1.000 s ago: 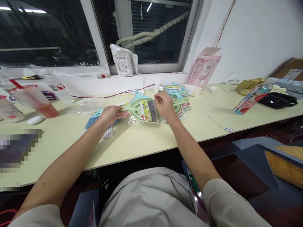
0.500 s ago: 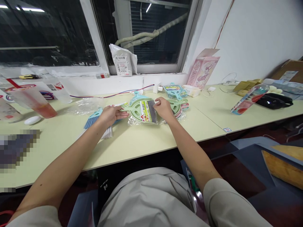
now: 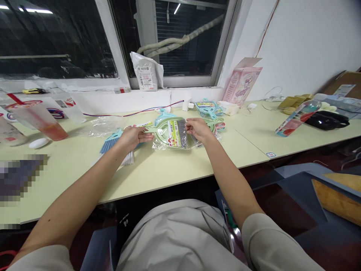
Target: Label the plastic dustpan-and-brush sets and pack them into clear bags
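Note:
Between my hands is a green dustpan (image 3: pixel 162 131) with a grey-bristled brush (image 3: pixel 182 132) and a printed label, partly in a clear plastic bag (image 3: pixel 160 146). My left hand (image 3: pixel 132 138) grips the dustpan's handle, thumb on top and the other fingers stretched below it. At the right edge, my right hand (image 3: pixel 199 130) pinches the bag beside the bristles; the fingertips partly hide the spot. A blue brush (image 3: pixel 109 145) lies beyond my left wrist, and a light-blue dustpan (image 3: pixel 163 113) shows behind the green one. More green and pink dustpans (image 3: pixel 218 125) lie behind my right hand.
Blue packaged dustpan sets (image 3: pixel 209 108) and a pink box (image 3: pixel 243 84) stand at the back. On the left are a drink cup (image 3: pixel 42 120), a white mouse-like object (image 3: pixel 38 143) and crumpled plastic (image 3: pixel 101 126). A bottle (image 3: pixel 297 118) leans at the right.
My right hand has come down and slid slightly right along the bag's edge at the bristles. My left hand keeps its hold on the handle.

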{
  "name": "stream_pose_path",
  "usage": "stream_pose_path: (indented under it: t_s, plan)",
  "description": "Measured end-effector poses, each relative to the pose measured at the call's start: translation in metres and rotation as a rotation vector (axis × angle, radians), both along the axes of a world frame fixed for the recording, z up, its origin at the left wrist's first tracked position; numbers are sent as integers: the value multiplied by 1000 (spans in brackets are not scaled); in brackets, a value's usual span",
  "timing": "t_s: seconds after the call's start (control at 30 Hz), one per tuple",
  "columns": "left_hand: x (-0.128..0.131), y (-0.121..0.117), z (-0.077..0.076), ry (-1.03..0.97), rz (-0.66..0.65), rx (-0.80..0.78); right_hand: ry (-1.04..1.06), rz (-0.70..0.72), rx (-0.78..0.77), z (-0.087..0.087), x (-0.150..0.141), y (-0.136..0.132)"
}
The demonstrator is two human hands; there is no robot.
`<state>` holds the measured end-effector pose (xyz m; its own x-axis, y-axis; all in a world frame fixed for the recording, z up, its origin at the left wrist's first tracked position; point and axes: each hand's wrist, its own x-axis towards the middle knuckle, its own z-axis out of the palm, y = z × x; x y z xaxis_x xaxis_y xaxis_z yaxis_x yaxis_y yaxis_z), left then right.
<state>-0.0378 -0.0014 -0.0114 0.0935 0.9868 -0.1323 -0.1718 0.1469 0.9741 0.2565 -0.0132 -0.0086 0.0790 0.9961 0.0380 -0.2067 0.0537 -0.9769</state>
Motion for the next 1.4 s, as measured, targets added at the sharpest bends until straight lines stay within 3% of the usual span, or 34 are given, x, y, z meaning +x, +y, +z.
stream_pose_path:
  t_s: [0.6, 0.87, 1.3, 1.4]
  plan:
    - [3, -2, 3, -23, 24, -55, 92, 139, 3, 5, -7, -13]
    - [2, 1, 2, -24, 32, -55, -30, 120, -11, 5, -9, -15]
    - [0, 2, 0, -43, 46, -42, 120, 104, -31, 10, -14, -17]
    - [-3, 5, -2, -45, 39, -29, 95, 13, 33, 8, -8, -12]
